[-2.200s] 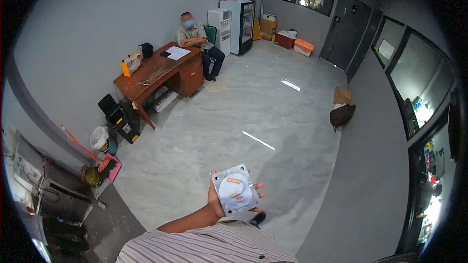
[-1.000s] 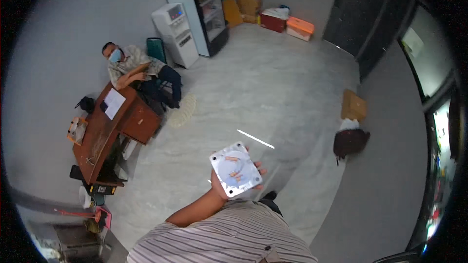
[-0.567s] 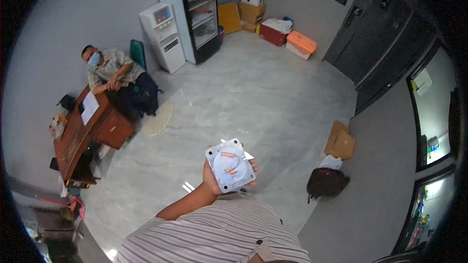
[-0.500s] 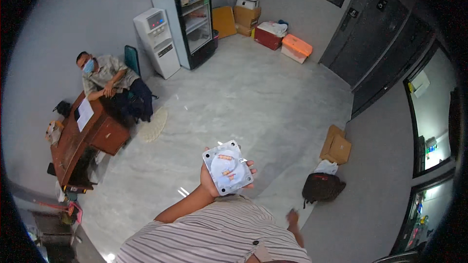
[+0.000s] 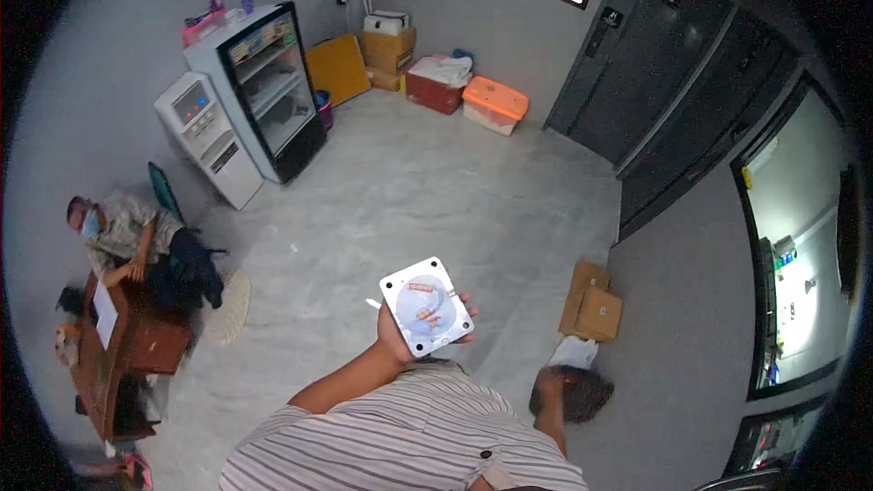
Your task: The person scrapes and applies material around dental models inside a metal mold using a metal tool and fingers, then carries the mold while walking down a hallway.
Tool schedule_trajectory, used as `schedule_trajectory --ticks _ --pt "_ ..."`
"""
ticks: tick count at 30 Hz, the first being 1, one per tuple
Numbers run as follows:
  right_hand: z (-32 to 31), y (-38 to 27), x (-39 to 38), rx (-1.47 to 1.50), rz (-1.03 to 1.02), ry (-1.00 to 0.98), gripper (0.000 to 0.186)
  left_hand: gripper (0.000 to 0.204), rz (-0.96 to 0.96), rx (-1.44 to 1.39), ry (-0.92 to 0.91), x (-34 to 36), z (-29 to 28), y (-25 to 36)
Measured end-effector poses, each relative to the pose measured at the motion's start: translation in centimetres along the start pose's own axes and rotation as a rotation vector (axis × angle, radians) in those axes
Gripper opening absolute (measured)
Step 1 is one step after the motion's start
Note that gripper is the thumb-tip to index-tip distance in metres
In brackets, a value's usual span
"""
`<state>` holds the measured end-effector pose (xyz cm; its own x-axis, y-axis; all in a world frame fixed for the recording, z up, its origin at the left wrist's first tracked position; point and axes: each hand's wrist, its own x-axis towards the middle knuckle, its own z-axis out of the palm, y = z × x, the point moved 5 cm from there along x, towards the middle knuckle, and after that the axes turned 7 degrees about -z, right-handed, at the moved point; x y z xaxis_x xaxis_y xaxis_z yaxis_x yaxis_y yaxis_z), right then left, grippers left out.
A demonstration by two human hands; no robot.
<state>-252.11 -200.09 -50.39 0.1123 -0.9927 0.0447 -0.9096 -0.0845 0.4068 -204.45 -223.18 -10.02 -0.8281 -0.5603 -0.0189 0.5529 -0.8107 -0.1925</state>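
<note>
My left hand (image 5: 393,338) is closed around a square white ashtray (image 5: 438,332), holding it from underneath in front of my striped shirt. Its fingertips curl up past the ashtray's right edge. The ashtray has a dark dot at each corner and a round hollow in the middle. In that hollow lie a few short orange-tan stubs (image 5: 426,315) that look like cigarette butts. Low at my right side hangs my right hand (image 5: 549,388), smeared by motion, so its fingers cannot be made out. It overlaps a dark backpack (image 5: 587,397) on the floor in this view, apparently without touching it.
At the left, a person (image 5: 136,236) sits at a brown desk (image 5: 159,345). A water dispenser (image 5: 214,141) and a glass-door fridge (image 5: 273,95) stand along the wall. Storage boxes (image 5: 496,105) line the back. Cardboard (image 5: 596,309) leans near the right wall, and dark doors (image 5: 627,64) stand beyond.
My view has turned, so the desk, person and fridge appear farther left and lower. The ashtray stays in my left hand, almost in place. My right hand has swung slightly higher in view.
</note>
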Motion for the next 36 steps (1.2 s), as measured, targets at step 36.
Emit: schedule_trajectory --ticks 36 --pt "8.3 36.4 52.9 1.433 0.610 -0.108 0.036 0.066 0.683 -0.133 0.113 30.5 1.1 12.3"
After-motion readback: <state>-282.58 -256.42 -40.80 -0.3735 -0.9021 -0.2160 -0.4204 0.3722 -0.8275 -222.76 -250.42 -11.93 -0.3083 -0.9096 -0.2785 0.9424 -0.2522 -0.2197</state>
